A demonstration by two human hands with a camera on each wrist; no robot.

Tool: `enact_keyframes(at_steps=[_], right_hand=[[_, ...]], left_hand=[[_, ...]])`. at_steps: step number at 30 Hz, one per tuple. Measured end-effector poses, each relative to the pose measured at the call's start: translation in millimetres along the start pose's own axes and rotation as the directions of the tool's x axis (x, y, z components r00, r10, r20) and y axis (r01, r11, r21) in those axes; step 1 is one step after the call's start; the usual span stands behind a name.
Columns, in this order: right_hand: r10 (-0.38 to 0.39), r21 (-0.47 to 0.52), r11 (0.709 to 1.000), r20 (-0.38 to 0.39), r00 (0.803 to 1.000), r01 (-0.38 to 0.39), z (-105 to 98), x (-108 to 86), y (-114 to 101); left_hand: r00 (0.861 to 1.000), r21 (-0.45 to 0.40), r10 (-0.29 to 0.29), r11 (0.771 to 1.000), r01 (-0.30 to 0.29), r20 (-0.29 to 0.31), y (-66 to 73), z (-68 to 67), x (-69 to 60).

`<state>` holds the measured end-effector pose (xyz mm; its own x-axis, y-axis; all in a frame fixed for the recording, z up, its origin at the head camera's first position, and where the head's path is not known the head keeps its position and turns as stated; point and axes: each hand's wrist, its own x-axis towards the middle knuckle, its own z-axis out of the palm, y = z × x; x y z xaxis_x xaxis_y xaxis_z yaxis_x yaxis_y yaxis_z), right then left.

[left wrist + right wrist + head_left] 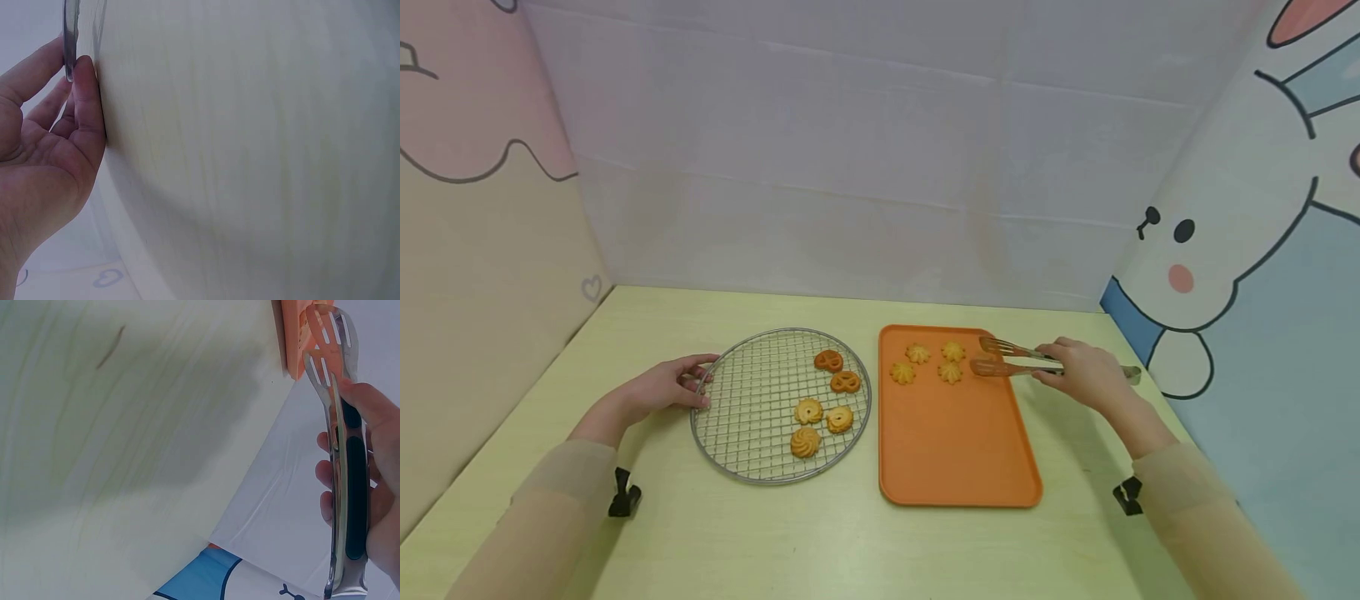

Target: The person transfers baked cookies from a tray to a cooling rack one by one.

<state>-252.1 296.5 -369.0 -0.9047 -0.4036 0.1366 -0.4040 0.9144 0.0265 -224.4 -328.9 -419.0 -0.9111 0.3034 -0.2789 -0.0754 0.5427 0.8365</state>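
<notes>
My left hand [662, 387] pinches the left rim of a round wire cooling rack [730, 433], thumb and fingers on either side of the metal edge [70, 37]. Two brown pretzel-shaped cookies [846, 382] and three round swirled cookies [805, 442] lie on the rack's right half. In my right hand [1086, 372] is a pair of metal serving tongs [1000, 367] with dark grip strips [356, 494]. The slotted tips stand apart over the right edge of an orange tray [955, 458], with nothing between them. Several star-shaped cookies [951, 372] sit in the tray's far part.
Rack and tray lie side by side on a pale wooden table [790, 542], a narrow gap between them. A white sheet wall [850, 167] rises behind the table's far edge. Printed cartoon panels [1187, 275] stand at the sides.
</notes>
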Motion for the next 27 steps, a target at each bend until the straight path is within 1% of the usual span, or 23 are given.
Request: enact_keyframes(at_steps=[4, 11, 18, 27], right_hand=[[-0.002, -0.003, 1.000, 0.021, 1.000, 0.002, -1.3, 1.3, -0.6], [0.019, 0.009, 1.000, 0.063, 0.998, -0.020, -1.3, 2.9, -1.9], [0.022, 0.010, 1.000, 0.074, 0.997, -0.023, -0.2, 4.2, -2.3], [0.047, 0.042, 0.998, 0.094, 0.994, -0.051, 0.1, 3.7, -1.3]], left_hand=[[1.000, -0.009, -0.003, 1.000, 0.003, -0.004, -1.0, -0.4, 1.4], [1.000, -0.003, -0.005, 1.000, 0.005, -0.011, -1.8, 0.4, 1.7], [1.000, 0.011, -0.001, 1.000, 0.001, -0.019, -3.1, 0.6, 2.5], [1.000, 0.010, 0.003, 1.000, -0.003, -0.020, -0.8, 1.5, 2.7]])
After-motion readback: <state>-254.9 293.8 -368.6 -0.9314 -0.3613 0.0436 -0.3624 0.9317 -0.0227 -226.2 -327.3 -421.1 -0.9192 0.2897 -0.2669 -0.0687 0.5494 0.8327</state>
